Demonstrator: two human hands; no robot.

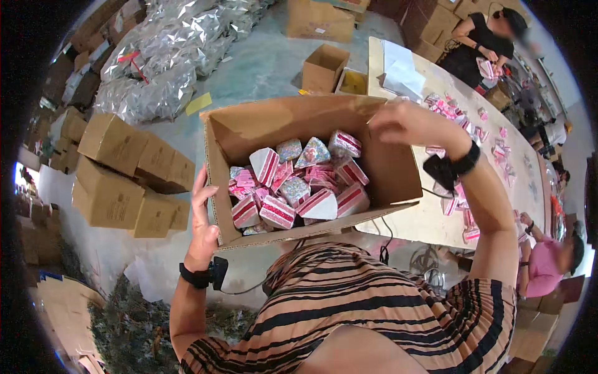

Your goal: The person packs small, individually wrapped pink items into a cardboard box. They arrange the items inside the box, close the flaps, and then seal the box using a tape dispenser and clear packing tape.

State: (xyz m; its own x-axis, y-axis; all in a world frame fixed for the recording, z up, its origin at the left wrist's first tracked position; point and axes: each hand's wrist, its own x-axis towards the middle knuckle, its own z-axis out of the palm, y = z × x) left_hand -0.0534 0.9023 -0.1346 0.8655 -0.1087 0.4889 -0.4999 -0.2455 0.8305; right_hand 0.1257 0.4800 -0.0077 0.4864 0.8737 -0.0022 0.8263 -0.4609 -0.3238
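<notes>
An open brown cardboard box (389,168) is held in front of my chest. It holds several wedge-shaped toy cake slices (299,187), pink, red and white with sprinkled tops. My left hand (202,218) grips the box's left wall from outside, fingers along the edge. My right hand (408,124) holds the far right rim of the box, fingers curled over it. Both wrists wear black bands with small devices. The box's near right corner rests on or just above a pale wooden table (430,218).
More cake slices (464,121) lie scattered along the table. One person (483,43) works at its far end, another in pink (548,262) sits at the right. Stacked cartons (124,174) and silver foil bags (168,56) stand left; two small open boxes (324,65) sit on the floor.
</notes>
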